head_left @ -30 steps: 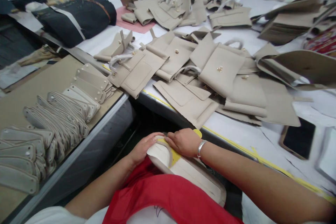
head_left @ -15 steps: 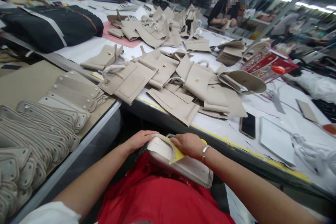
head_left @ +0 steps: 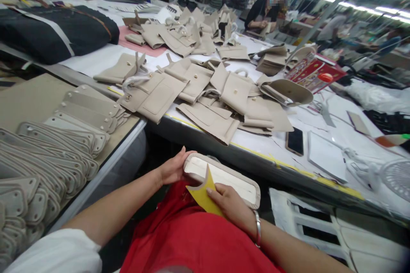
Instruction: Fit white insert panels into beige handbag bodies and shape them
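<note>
In my lap is a beige bag body (head_left: 238, 182), its long, rounded white panel facing up with a beige edge around it. My left hand (head_left: 173, 168) grips its left end, thumb on the near side of the rim and the other fingers partly hidden. Between the thumb and fingers of my right hand (head_left: 231, 203) is a flat yellow piece (head_left: 205, 195) with a curved notch and pointed corners. It lies over the near side of the white panel. A red apron (head_left: 192, 243) covers my lap below.
Beige bag parts (head_left: 208, 123) are heaped on the white-covered table ahead. At left, strap-like beige pieces (head_left: 54, 158) lie stacked on a board. A phone (head_left: 294, 141), a white slab (head_left: 325, 155) and a fan (head_left: 397, 181) are at right. A co-worker (head_left: 264, 13) sits across.
The bag body has turned so its white panel faces up. My right hand has drawn the yellow piece toward me, off the panel's far side. The view has shifted slightly right.
</note>
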Tool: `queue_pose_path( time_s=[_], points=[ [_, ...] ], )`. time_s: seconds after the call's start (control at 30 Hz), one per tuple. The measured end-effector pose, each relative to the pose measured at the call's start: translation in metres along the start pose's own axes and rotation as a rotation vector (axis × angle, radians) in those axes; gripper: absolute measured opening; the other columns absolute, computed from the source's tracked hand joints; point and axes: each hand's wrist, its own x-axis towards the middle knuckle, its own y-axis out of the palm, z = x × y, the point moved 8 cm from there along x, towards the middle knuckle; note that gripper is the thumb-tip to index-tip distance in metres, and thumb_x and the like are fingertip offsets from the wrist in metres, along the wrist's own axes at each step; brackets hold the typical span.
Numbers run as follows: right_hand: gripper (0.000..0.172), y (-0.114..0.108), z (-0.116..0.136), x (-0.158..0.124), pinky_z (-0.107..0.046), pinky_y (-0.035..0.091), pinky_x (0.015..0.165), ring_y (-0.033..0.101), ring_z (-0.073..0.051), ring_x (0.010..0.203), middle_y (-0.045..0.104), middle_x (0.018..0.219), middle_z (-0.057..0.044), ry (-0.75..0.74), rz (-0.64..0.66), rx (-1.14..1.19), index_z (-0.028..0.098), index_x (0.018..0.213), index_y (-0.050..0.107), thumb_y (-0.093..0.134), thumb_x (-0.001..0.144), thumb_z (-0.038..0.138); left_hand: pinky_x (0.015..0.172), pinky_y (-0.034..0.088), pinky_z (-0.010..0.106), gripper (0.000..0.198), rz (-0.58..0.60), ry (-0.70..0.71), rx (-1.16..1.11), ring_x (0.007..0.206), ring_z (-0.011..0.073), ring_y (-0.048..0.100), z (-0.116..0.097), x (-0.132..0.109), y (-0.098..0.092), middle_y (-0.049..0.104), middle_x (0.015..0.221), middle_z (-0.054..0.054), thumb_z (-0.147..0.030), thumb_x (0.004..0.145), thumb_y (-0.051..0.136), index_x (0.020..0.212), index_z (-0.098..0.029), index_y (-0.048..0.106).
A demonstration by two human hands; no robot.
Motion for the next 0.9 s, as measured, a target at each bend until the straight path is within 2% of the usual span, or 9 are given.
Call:
queue_pose_path(
  time_s=[0.13, 0.27, 0.33, 0.43, 0.5, 0.57, 0.7, 0.8, 0.9],
  points=[
    [0.046, 0.023, -0.006, 0.015, -0.028, 0.044, 0.061, 0.060, -0.018, 0.063, 0.066, 0.073, -0.002, -0.022, -0.013, 0.274, 0.017, 0.094, 0.059, 0.062, 0.067, 0.055, 0.083, 0.045, 0.037, 0.066, -0.022, 0.157, -0.090, 0.106, 0.0253, 0.053, 0.002, 0.008, -0.004, 0.053, 0.122, 0.008, -0.070, 0.079, 0.028, 0.124, -0.024, 0.046],
    [0.046, 0.038, -0.005, 0.021, -0.028, 0.043, 0.059, 0.059, -0.017, 0.060, 0.066, 0.070, -0.002, -0.030, -0.031, 0.359, 0.016, 0.089, 0.060, 0.064, 0.065, 0.055, 0.091, 0.039, 0.037, 0.071, 0.003, 0.262, -0.179, 0.109, 0.0258, 0.052, 0.003, 0.008, -0.004, 0.054, 0.123, 0.009, -0.071, 0.079, 0.026, 0.127, -0.022, 0.045],
    [0.043, 0.043, -0.008, 0.021, -0.026, 0.041, 0.054, 0.056, -0.015, 0.053, 0.064, 0.064, -0.001, 0.003, -0.031, 0.374, 0.016, 0.085, 0.059, 0.063, 0.066, 0.054, 0.094, 0.037, 0.039, 0.072, 0.030, 0.276, -0.218, 0.111, 0.0266, 0.050, 0.004, 0.006, -0.005, 0.052, 0.125, 0.009, -0.071, 0.079, 0.025, 0.127, -0.022, 0.045],
    [0.038, 0.049, -0.015, 0.022, -0.022, 0.036, 0.044, 0.045, -0.009, 0.038, 0.056, 0.050, 0.003, 0.047, -0.024, 0.385, 0.017, 0.078, 0.057, 0.061, 0.069, 0.054, 0.097, 0.033, 0.042, 0.075, 0.073, 0.250, -0.251, 0.115, 0.0288, 0.048, 0.005, 0.005, -0.008, 0.049, 0.129, 0.011, -0.072, 0.078, 0.024, 0.127, -0.021, 0.046],
    [0.037, 0.052, -0.019, 0.027, -0.020, 0.034, 0.040, 0.043, -0.008, 0.036, 0.055, 0.049, 0.003, 0.045, -0.019, 0.402, 0.017, 0.076, 0.056, 0.059, 0.071, 0.054, 0.100, 0.031, 0.042, 0.077, 0.095, 0.244, -0.253, 0.118, 0.0295, 0.045, 0.006, 0.005, -0.011, 0.047, 0.132, 0.012, -0.073, 0.077, 0.025, 0.127, -0.019, 0.046],
    [0.039, 0.055, -0.025, 0.034, -0.019, 0.036, 0.039, 0.048, -0.009, 0.040, 0.060, 0.057, 0.000, 0.058, -0.032, 0.403, 0.016, 0.079, 0.056, 0.059, 0.071, 0.054, 0.102, 0.028, 0.041, 0.078, 0.110, 0.258, -0.244, 0.121, 0.0295, 0.042, 0.005, 0.006, -0.013, 0.045, 0.133, 0.011, -0.074, 0.076, 0.027, 0.126, -0.017, 0.047],
    [0.042, 0.063, -0.038, 0.046, -0.019, 0.044, 0.040, 0.057, -0.011, 0.049, 0.064, 0.070, -0.005, 0.182, -0.065, 0.411, 0.014, 0.088, 0.055, 0.060, 0.071, 0.052, 0.105, 0.024, 0.038, 0.075, 0.108, 0.326, -0.181, 0.126, 0.0286, 0.035, 0.001, 0.005, -0.012, 0.042, 0.137, 0.009, -0.073, 0.074, 0.035, 0.124, -0.018, 0.049],
    [0.037, 0.071, -0.034, 0.048, -0.019, 0.048, 0.044, 0.061, -0.012, 0.053, 0.066, 0.076, -0.007, 0.252, -0.027, 0.482, 0.014, 0.092, 0.055, 0.060, 0.075, 0.047, 0.107, 0.022, 0.035, 0.069, 0.043, 0.355, -0.109, 0.127, 0.0268, 0.034, -0.001, 0.005, -0.011, 0.043, 0.136, 0.007, -0.069, 0.077, 0.036, 0.123, -0.019, 0.051],
    [0.031, 0.076, -0.028, 0.047, -0.020, 0.049, 0.046, 0.064, -0.015, 0.056, 0.068, 0.077, -0.008, 0.314, 0.019, 0.522, 0.014, 0.095, 0.055, 0.056, 0.079, 0.040, 0.107, 0.022, 0.035, 0.061, -0.031, 0.324, -0.041, 0.124, 0.0249, 0.038, -0.002, 0.007, -0.013, 0.048, 0.131, 0.007, -0.064, 0.083, 0.032, 0.120, -0.020, 0.052]
  ],
)
